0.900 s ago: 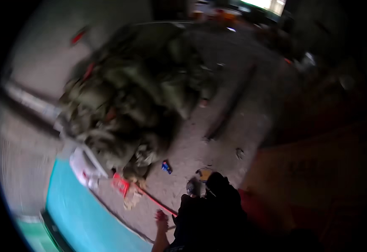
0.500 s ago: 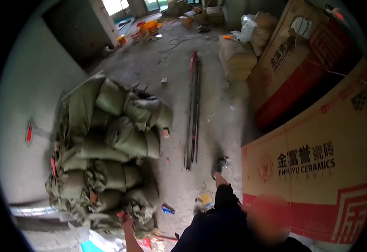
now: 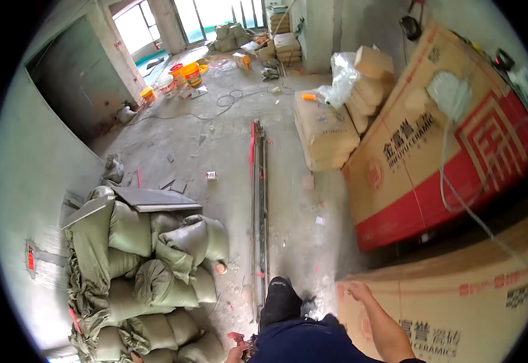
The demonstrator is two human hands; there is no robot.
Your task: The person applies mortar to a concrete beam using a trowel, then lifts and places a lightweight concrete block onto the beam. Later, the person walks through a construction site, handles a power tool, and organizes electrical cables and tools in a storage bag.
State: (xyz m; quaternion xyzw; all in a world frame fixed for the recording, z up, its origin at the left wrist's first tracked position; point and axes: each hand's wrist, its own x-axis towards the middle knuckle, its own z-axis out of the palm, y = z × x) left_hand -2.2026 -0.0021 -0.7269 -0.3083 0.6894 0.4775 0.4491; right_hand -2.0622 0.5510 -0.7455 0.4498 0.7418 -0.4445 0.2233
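Observation:
My left hand [image 3: 233, 355] is at the lower edge, close to the right side of the stacked green sacks [image 3: 167, 290]. It is closed around a small red tool-like object [image 3: 235, 336], whose kind I cannot make out. My right hand [image 3: 359, 292] hangs in front of the large tan-and-red tile carton [image 3: 409, 302] at the lower right. Its fingers are loosely bent and apart, with nothing visible in them. Whether it touches the carton I cannot tell.
Long dark metal bars [image 3: 259, 224] lie along the floor ahead of my feet. A second tall carton [image 3: 397, 175] leans at the right, beyond it paper bags [image 3: 330, 136]. Grey boards [image 3: 155, 198] rest by the sacks. Farther off are buckets [image 3: 190, 74] and a loose cable [image 3: 221, 106].
My view has tilted up and moved forward, showing more of the far room and windows. The right hand has come into sight by the carton. The left still carries the red object.

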